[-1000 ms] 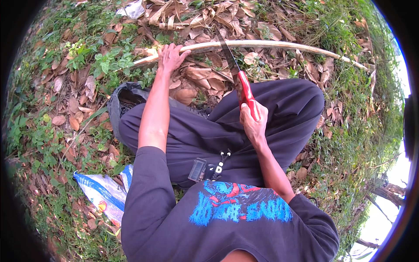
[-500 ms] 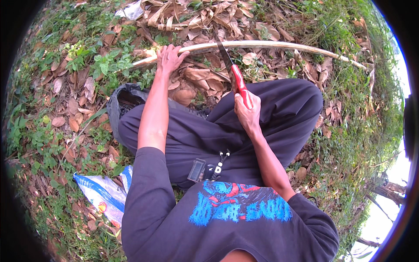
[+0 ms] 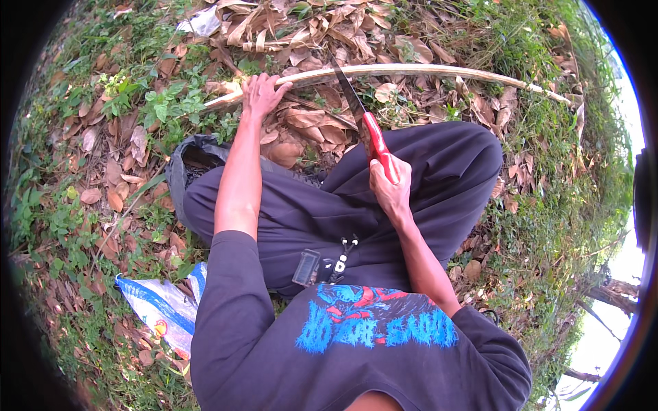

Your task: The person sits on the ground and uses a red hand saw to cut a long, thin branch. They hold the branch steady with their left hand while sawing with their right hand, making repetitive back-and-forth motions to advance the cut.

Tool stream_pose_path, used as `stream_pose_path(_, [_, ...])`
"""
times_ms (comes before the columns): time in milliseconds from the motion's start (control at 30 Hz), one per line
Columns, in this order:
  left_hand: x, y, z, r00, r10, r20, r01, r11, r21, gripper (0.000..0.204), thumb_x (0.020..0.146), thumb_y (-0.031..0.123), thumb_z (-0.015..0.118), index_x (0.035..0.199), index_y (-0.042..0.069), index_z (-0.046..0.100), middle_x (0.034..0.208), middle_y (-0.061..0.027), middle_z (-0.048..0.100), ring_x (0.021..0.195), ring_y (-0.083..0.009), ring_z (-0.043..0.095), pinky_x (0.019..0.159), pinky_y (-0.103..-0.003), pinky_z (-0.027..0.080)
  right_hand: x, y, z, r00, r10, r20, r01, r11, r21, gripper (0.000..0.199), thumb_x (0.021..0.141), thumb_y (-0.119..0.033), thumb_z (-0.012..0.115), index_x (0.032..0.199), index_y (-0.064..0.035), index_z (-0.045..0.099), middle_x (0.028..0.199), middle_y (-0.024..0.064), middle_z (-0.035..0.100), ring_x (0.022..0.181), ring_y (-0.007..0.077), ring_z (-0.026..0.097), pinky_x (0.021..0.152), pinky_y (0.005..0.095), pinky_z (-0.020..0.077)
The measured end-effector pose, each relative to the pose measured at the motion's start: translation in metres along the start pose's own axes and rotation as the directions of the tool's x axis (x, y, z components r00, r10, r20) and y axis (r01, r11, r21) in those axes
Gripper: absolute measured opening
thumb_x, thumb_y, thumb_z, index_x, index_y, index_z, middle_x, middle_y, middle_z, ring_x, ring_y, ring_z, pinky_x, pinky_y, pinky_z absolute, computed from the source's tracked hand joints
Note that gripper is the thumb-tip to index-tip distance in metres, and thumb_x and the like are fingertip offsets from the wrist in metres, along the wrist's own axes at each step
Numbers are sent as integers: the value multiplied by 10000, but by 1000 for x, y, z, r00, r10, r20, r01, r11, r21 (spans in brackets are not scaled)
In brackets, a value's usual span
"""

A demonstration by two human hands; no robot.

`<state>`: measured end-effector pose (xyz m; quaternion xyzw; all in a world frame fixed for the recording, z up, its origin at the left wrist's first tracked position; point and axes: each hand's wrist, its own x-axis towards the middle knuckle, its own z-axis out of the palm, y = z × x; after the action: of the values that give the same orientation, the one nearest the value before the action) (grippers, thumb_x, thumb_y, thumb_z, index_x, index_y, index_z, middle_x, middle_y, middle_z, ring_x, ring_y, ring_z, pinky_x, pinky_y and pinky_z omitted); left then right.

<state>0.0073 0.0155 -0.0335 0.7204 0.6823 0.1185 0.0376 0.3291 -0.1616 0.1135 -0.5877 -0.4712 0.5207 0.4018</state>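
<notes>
Pale wooden pole (image 3: 439,69) lay crosswise on the leaf litter (image 3: 301,118), just past the crossed legs, with the saw's dark blade (image 3: 352,96) lying across it left of the middle. Left hand (image 3: 260,96) was planted on top near the pole's left end, fingers spread over the wood; couldn't tell whether they curled underneath, so call it pressed down at least. Right hand (image 3: 391,179) was clenched around the red handle (image 3: 377,140).

Biggest worry for me was support. That one palm was the only hold I could see, and it sat well off to one side of the blade. The long right-hand stretch had nobody on it, so a hard stroke could've rolled the pole or swung its far end around. Loose dry leaves underneath wouldn't have helped; I'd expect them to slide or squash unevenly.

Second thing: if the wood sagged around the cut, it could've pinched the blade, and a thin one like that might've bent. If the blade hopped out instead, a skid leftward would've put the teeth near that left thumb.

Also, the handle sat right above the right thigh (image 3: 449,154) of the dark trousers, so overpulling could've dragged the blade back toward the leg. Looked curved too, though the lens bends everything, so grain of salt.
</notes>
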Motion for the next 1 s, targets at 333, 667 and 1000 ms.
stream_pose_path(333, [0,0,2,1000,3,1,-3,1000,13,571,903,659,532,1147,176,712,1070,-95,648,1063,-291,573,951,-496,391,22,-12,2,1000,-27,-8,27,1000,-9,200,905,-89,604,737,-2,541,571,-19,438,537,62,372,492,294,339])
stream_pose_path(667, [-2,2,-3,999,3,42,-3,1000,-7,607,906,656,535,1210,155,692,1109,-90,637,1086,-293,560,960,-482,390,54,12,26,990,-138,-36,134,986,-97,179,871,-82,597,743,32,546,535,72,434,484,112,395,486,342,358])
stream_pose_path(1000, [-2,3,-6,997,1,81,-2,1000,14,617,915,661,513,1233,159,678,1128,-83,634,1094,-294,562,965,-485,381,-1,16,14,997,-71,-26,69,994,-87,237,891,-68,604,692,-4,493,545,7,406,522,61,360,467,308,315])
